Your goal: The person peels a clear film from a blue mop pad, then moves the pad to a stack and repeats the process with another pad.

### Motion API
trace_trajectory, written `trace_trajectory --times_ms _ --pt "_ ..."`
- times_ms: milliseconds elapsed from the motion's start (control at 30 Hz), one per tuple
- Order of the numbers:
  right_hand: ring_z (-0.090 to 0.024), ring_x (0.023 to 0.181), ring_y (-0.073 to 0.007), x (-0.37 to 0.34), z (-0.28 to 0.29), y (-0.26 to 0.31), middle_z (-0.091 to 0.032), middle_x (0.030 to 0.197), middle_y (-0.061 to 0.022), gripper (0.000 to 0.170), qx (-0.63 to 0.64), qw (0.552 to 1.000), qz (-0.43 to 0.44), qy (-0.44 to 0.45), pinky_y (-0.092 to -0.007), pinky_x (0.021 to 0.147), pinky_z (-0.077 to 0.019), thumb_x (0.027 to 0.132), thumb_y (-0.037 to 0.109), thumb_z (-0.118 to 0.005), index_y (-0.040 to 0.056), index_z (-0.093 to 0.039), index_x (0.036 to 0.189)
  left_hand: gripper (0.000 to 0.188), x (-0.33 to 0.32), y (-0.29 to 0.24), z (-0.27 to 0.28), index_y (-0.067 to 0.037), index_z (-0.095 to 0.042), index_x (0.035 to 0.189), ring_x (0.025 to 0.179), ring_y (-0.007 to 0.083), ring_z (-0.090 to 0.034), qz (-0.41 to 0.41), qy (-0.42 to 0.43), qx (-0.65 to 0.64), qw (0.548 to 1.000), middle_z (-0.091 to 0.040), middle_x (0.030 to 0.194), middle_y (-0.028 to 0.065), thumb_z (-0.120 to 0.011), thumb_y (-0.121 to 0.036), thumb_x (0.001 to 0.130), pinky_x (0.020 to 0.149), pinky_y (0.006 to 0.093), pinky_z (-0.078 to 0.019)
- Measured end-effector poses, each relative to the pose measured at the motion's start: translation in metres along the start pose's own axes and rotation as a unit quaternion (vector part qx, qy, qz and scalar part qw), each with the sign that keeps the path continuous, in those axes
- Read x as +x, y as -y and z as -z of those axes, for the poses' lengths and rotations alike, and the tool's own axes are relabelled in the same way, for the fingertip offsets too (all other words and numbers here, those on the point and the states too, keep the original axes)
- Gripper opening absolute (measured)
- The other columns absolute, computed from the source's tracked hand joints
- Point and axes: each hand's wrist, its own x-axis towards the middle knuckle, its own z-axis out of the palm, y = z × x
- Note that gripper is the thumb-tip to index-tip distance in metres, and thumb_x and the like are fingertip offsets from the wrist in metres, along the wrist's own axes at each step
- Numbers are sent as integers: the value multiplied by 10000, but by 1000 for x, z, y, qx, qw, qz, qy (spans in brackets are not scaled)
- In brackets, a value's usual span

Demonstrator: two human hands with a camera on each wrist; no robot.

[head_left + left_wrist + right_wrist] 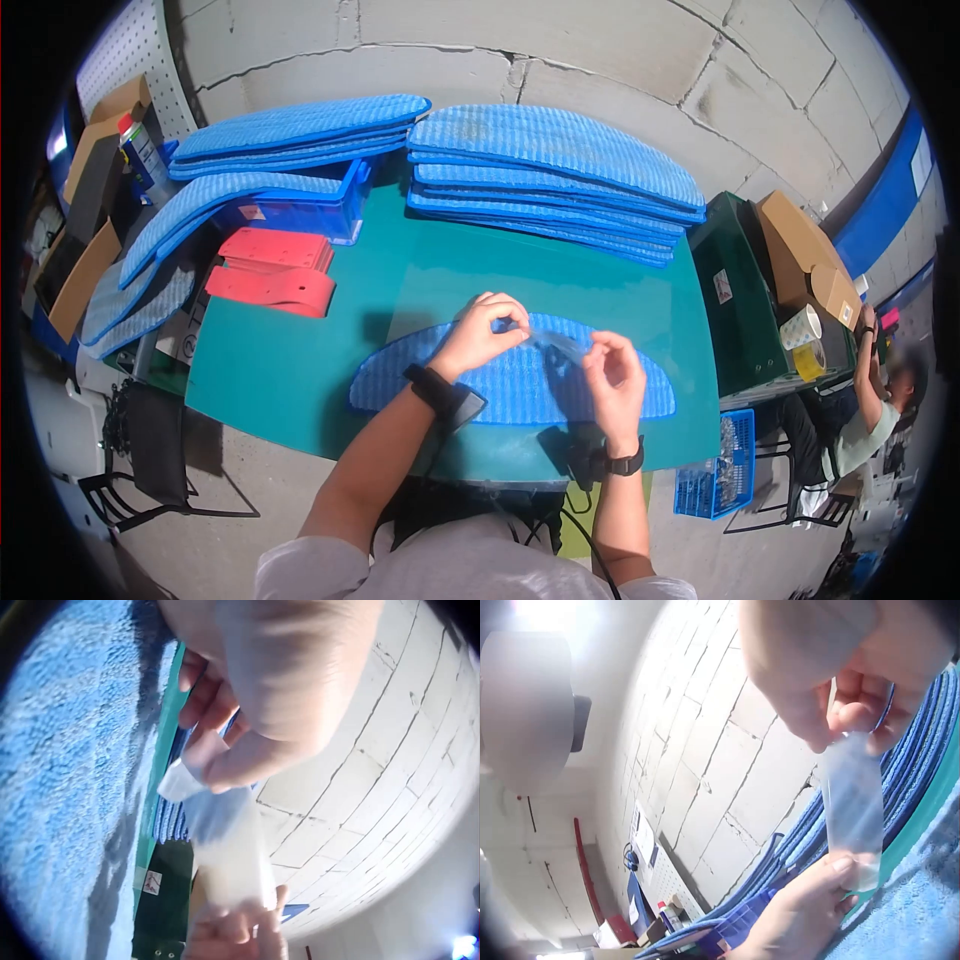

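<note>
A clear plastic strip (558, 343) (231, 847) (853, 802) is stretched between both hands above a blue textured pad (480, 385) with a half-moon shape. The left hand (484, 338) (274, 682) pinches one end between thumb and fingers, its other fingers curled. The right hand (615, 385) (840, 675) pinches the opposite end with thumb and fingertips. Neither hand touches the pad, which lies flat on the green table (300, 375).
Stacks of blue pads (550, 150) line the table's back edge, some over a blue bin (345, 205). Red strips (270, 290) lie at left. A green crate (740, 290) with cardboard and tape rolls stands right; a seated person (865, 420) is beyond.
</note>
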Motion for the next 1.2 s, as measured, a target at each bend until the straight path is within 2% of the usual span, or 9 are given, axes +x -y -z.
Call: trace_trajectory --times_ms 200,433,500,600,733,800,1033,1100,1200 --pt "-527 870 -55 12 10 -6 -574 930 35 252 48 998 -11 -44 -226 793 -457 959 -32 -684 26 -611 1194 166 -1 -38 25 -20 -700 872 810 73 -633 149 111 -246 951 -682 829 5 -743 -163 945 734 255 -500" --pt "-544 814 -41 30 -11 -18 -595 929 41 219 47 996 -72 26 -200 733 -470 939 -44 -701 47 -614 1118 197 -22 -37 55 -24 -677 821 759 101 -623 247 74 -181 949 -650 780 22 -736 -166 945 667 266 -479" --pt "-570 771 -57 39 -24 -32 -627 890 25 178 12 996 -75 46 -234 702 -492 923 -16 -720 53 -612 1046 241 -30 -28 59 -43 -658 746 755 178 -602 201 2 30 979 -595 741 40 -761 -196 900 693 327 -477" --pt "-600 730 -98 52 -36 -45 -649 843 -3 167 -142 986 -58 71 -283 688 -508 900 21 -737 51 -615 1011 253 -35 -18 54 -61 -648 687 785 268 -581 156 -75 123 977 -571 740 69 -781 -220 832 734 403 -465" --pt "-659 737 -178 60 -48 -61 -686 836 -63 114 -208 968 -63 122 -332 693 -523 884 34 -730 47 -628 934 253 -40 -5 45 -81 -628 650 835 313 -587 138 -85 238 958 -592 755 69 -783 -217 796 765 443 -456" --pt "-672 750 -238 58 -52 -68 -674 847 -86 88 -236 962 -45 130 -373 702 -531 885 27 -717 72 -656 929 258 -43 -1 40 -94 -615 669 761 311 -562 67 -118 312 940 -555 735 70 -833 -210 744 701 454 -443" --pt "-671 820 -336 51 -56 -58 -631 899 -114 146 -338 932 26 132 -451 733 -531 933 53 -657 156 -728 1009 249 -40 -17 47 -93 -634 814 850 323 -568 58 -165 281 944 -573 829 61 -852 -166 717 761 448 -453" --pt "-670 826 -339 50 -56 -56 -634 913 -115 146 -336 932 21 131 -452 738 -532 940 60 -649 157 -732 1011 242 -34 -25 48 -96 -662 916 876 307 -571 -27 -128 260 957 -582 872 58 -828 -132 744 799 433 -466" --pt "-671 831 -339 50 -56 -55 -634 945 -118 164 -334 933 18 136 -452 739 -531 944 51 -634 159 -729 1025 247 -38 -17 46 -112 -692 974 883 287 -573 -21 -35 212 976 -589 880 55 -820 -137 763 828 416 -472"
